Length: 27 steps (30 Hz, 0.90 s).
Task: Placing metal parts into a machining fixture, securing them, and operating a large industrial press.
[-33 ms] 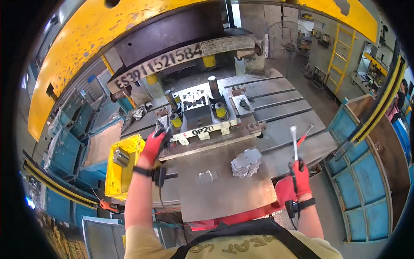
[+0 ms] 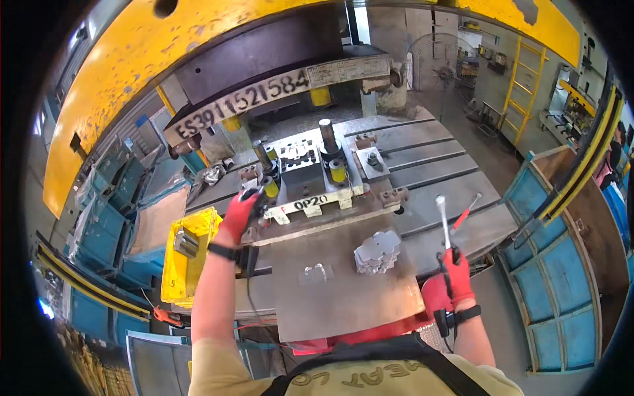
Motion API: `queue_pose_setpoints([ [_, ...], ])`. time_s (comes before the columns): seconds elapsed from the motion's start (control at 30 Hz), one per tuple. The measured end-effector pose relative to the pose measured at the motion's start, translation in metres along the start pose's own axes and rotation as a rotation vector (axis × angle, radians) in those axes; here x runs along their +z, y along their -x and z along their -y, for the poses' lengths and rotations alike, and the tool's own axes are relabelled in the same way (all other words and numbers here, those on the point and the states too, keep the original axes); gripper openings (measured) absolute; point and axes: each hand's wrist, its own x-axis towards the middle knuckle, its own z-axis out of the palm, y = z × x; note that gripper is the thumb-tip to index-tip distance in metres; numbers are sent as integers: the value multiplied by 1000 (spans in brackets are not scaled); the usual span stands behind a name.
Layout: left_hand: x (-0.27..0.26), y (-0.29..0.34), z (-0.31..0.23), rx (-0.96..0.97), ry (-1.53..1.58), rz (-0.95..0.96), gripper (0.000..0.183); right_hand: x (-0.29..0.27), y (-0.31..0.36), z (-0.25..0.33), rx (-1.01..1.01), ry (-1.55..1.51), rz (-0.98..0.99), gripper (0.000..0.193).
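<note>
My left hand, in a red glove with dark fingertips, is raised beside the left front corner of the die set. Its fingers look stretched out with nothing in them; whether they touch the die cannot be told. The die has upright posts and yellow cylinders. My right hand, gloved alike, is closed around a pale metal rod with a broader tip, pointing away over the press bed. In front of the die lie a stack of grey metal plates and a small shiny metal piece.
A yellow crate with metal parts stands left of the die. A red-handled tool lies on the press bed beyond my right hand. The press ram hangs above. Blue panelled bins stand to the right.
My left hand has risen slightly, its fingers now nearer the die's front corner. My right hand has shifted a little left, and the rod leans more to the left.
</note>
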Motion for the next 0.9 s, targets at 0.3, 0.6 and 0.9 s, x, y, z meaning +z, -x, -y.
queue_pose_setpoints([
  [0.3, 86, -144, 3, -97, -724, -329, 45, 19, -12, 19, 51, -250, 403, 27],
  [0.6, 81, -195, 14, 44, -763, -365, 13, 25, -33, 23, 136, -152, 283, 30],
  [0.9, 75, -75, -11, -121, 207, -137, 8, 32, -20, 22, 101, -213, 481, 30],
])
